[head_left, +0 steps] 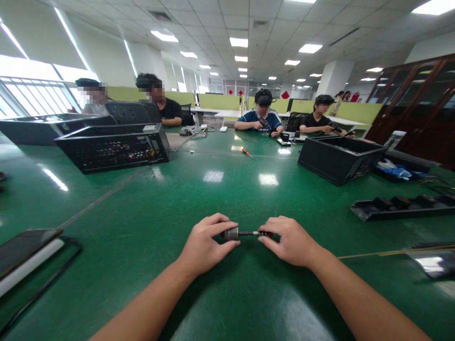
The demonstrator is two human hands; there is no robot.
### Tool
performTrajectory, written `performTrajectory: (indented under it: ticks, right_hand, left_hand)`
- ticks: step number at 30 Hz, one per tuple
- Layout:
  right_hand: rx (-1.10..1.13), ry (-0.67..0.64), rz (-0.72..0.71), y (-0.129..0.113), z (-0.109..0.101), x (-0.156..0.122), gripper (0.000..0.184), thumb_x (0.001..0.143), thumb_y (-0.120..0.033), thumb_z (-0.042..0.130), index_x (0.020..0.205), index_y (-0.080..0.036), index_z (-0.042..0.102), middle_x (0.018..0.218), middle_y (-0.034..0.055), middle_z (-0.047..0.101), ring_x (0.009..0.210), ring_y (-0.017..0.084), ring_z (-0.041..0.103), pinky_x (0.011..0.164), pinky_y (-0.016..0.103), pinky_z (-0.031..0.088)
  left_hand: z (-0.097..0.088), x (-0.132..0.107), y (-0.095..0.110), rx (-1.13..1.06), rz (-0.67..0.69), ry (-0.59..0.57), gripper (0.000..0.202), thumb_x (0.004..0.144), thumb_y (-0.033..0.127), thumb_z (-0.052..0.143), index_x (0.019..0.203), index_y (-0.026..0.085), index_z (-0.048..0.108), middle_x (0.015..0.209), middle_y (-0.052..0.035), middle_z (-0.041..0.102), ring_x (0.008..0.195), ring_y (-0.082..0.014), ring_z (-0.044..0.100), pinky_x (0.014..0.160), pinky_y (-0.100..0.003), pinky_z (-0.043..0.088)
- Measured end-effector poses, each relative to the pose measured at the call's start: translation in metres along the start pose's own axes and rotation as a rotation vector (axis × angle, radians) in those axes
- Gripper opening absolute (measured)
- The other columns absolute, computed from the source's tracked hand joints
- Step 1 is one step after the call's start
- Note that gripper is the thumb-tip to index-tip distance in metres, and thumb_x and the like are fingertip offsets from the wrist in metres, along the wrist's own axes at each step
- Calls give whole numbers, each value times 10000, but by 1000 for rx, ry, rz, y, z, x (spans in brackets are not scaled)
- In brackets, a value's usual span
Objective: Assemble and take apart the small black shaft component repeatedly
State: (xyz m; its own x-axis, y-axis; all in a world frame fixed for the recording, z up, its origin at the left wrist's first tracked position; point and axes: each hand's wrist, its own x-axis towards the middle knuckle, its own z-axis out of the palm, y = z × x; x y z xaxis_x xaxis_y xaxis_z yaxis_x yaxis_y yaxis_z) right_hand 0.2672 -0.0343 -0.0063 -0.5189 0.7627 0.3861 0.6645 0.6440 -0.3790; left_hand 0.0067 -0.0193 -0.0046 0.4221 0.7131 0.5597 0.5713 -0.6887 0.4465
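Over the green tabletop (231, 199), a small grey metal cylinder (232, 233) with a thin shaft (248, 233) lies level between my two hands. My left hand (206, 244) is closed on the cylinder, thumb below and fingers above. At the far end of the shaft, my right hand (291, 241) pinches a dark ribbed end piece (265, 233). The part looks like a small motor or a tool bit, but I cannot tell its exact kind. My fingers hide both of its ends.
Black computer cases stand at the left (121, 149) and right (330, 161). An orange-handled screwdriver (246, 152) lies ahead. A long black rail (405, 208) is at the right, a dark flat panel (26, 251) at the left. Several people sit across the table.
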Motion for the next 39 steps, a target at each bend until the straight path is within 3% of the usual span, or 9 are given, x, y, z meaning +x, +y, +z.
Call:
performTrajectory:
  ticks: [21,27,32,36,39]
  right_hand:
    - [-47,-9,13,1,-1,0,172,909,-315,632,982,-202,740,862,43,718,781,180,627,760,318,439]
    - [38,-247,28,-1,-10,-3,83,776,-241,673,748,-188,730,692,8,688,617,137,597,607,249,423]
    - [74,-384,77,-6,-18,-5,88,715,-212,658,675,-189,733,612,-7,666,537,117,548,521,227,377]
    - [93,-469,100,-9,-21,-6,88,696,-251,674,669,-198,740,599,-21,663,521,110,540,486,215,359]
    - [83,-513,106,-11,-22,-5,91,685,-279,692,660,-205,739,583,-26,656,506,111,533,471,214,354]
  left_hand:
    - [-5,4,2,23,-31,26,267,741,289,804,1002,237,781,945,-43,737,841,-191,703,778,-307,567]
    - [-3,7,-3,64,-146,1,281,769,377,783,1002,223,755,946,-43,780,855,-218,731,787,-323,570]
    - [-1,10,-16,24,-276,-98,252,932,412,566,1050,211,660,932,-52,792,853,-232,757,746,-315,574]
    - [-16,7,-26,69,-395,-103,318,955,451,473,1119,192,557,995,-104,790,944,-286,756,782,-359,575]
    - [-48,-16,-40,205,-480,-74,373,934,506,463,1140,205,543,1047,-103,782,969,-313,749,790,-387,586]
